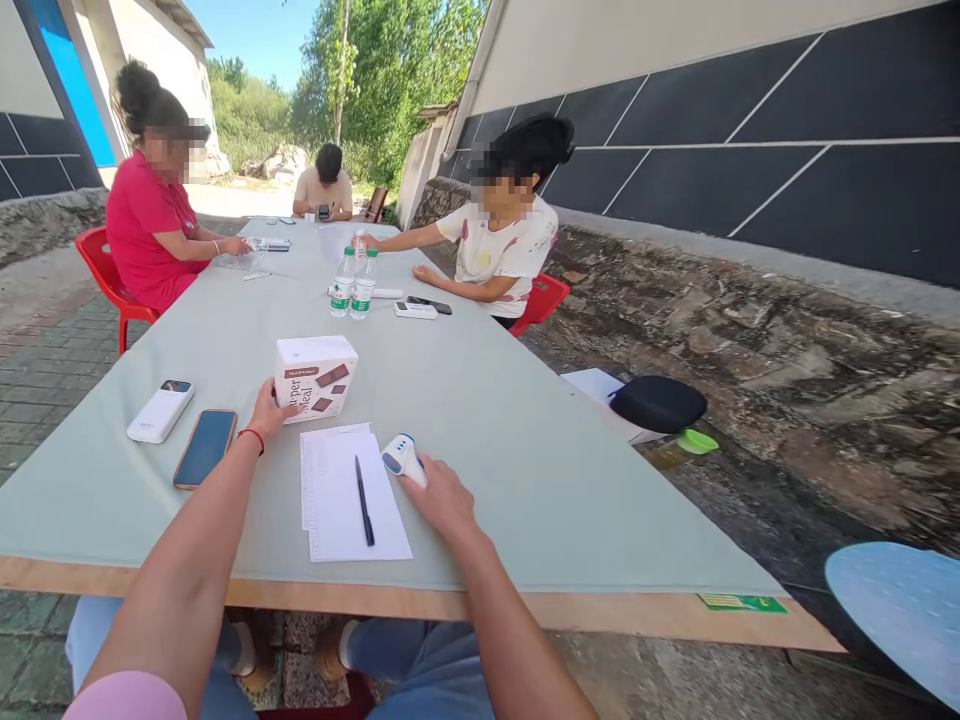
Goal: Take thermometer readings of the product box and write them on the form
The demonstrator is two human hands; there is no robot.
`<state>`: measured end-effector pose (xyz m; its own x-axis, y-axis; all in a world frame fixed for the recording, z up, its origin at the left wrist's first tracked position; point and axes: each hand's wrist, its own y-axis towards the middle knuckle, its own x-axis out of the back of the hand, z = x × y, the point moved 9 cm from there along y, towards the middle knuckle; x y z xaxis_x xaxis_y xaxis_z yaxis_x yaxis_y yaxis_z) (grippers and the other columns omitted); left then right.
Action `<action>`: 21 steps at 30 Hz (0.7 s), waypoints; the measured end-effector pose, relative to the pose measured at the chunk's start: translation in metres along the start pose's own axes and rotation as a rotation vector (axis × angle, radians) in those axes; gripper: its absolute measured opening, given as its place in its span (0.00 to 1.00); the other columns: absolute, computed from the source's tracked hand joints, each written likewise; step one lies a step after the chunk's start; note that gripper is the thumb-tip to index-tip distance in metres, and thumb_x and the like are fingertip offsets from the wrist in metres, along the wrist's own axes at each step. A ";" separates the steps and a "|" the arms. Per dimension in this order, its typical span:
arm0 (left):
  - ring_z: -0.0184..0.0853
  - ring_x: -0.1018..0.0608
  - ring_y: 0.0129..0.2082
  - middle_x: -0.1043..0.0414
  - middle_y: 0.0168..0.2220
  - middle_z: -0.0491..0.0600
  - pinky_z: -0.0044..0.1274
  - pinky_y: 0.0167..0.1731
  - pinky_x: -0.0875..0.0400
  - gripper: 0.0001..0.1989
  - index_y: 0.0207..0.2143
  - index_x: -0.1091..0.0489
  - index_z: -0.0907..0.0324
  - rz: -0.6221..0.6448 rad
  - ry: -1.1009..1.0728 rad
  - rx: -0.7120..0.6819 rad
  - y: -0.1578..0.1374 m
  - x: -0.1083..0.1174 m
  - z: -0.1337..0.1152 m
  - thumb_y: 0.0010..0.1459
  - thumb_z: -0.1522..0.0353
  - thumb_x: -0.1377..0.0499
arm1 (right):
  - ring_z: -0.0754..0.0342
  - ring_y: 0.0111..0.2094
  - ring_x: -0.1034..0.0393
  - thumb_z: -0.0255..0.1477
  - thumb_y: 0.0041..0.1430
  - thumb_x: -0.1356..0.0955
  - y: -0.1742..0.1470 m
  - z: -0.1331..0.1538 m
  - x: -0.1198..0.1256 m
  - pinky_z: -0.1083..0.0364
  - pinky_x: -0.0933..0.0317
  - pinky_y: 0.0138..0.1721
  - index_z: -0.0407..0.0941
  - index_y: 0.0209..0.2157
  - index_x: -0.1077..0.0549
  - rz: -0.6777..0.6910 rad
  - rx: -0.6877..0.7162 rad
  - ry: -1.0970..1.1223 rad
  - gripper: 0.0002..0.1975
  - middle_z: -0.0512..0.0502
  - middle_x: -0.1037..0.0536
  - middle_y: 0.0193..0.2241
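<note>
My left hand (268,415) grips the lower left side of a white box (319,372) printed with brown squares, which stands upright on the table. In my right hand (444,497) is a white and blue handheld infrared thermometer (403,458), held by its handle close to the tabletop. Between my hands lie several sheets of paper (330,520), with a black pen (364,500) on top. Left of the box are a phone (205,449) with a dark screen and a white power bank (161,411).
Two water bottles (343,285) with green caps stand mid-table. Beyond the bottles lie a white device (415,311) and a dark phone (435,304). Three people sit around the table (540,500): one left, one right, one at the far end. A stone wall runs along the right.
</note>
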<state>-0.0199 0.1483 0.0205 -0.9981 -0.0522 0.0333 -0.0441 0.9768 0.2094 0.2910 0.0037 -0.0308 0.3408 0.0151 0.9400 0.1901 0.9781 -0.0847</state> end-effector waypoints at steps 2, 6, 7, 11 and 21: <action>0.43 0.25 0.46 0.28 0.46 0.53 0.34 0.47 0.30 0.33 0.44 0.33 0.58 -0.040 0.007 0.020 -0.005 0.004 -0.006 0.32 0.70 0.27 | 0.45 0.51 0.35 0.39 0.64 0.39 -0.002 0.001 0.001 0.53 0.42 0.41 0.44 0.55 0.34 -0.025 -0.018 -0.011 0.21 0.39 0.27 0.47; 0.43 0.26 0.50 0.28 0.50 0.54 0.34 0.48 0.30 0.33 0.47 0.35 0.57 -0.165 -0.158 0.082 -0.033 0.019 -0.014 0.37 0.66 0.27 | 0.44 0.51 0.35 0.38 0.63 0.38 -0.001 -0.002 0.001 0.52 0.42 0.42 0.44 0.54 0.33 -0.056 -0.032 0.031 0.21 0.39 0.26 0.47; 0.43 0.25 0.50 0.28 0.51 0.54 0.34 0.48 0.30 0.32 0.47 0.34 0.56 -0.177 -0.245 0.109 -0.043 0.021 -0.013 0.39 0.63 0.28 | 0.44 0.51 0.34 0.38 0.62 0.38 0.000 -0.003 0.001 0.52 0.41 0.42 0.44 0.53 0.32 -0.059 -0.037 0.064 0.21 0.38 0.26 0.47; 0.45 0.23 0.48 0.26 0.50 0.56 0.33 0.45 0.28 0.30 0.46 0.31 0.59 -0.148 -0.407 0.184 -0.080 0.022 -0.003 0.42 0.59 0.29 | 0.43 0.47 0.32 0.39 0.56 0.34 -0.006 -0.002 0.013 0.50 0.39 0.41 0.43 0.52 0.30 -0.170 -0.111 0.450 0.24 0.39 0.25 0.46; 0.47 0.25 0.50 0.26 0.52 0.57 0.35 0.49 0.31 0.32 0.52 0.30 0.60 0.019 -0.292 0.179 -0.106 0.007 0.005 0.45 0.59 0.30 | 0.56 0.25 0.36 0.42 0.54 0.31 -0.070 0.125 0.048 0.55 0.40 0.30 0.45 0.34 0.31 -0.109 0.251 1.470 0.14 0.53 0.28 0.23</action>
<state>-0.0223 0.0457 -0.0066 -0.9679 0.0030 -0.2514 -0.0061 0.9994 0.0353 0.1789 -0.0385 0.0611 0.9629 -0.1258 -0.2387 0.1675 0.9722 0.1634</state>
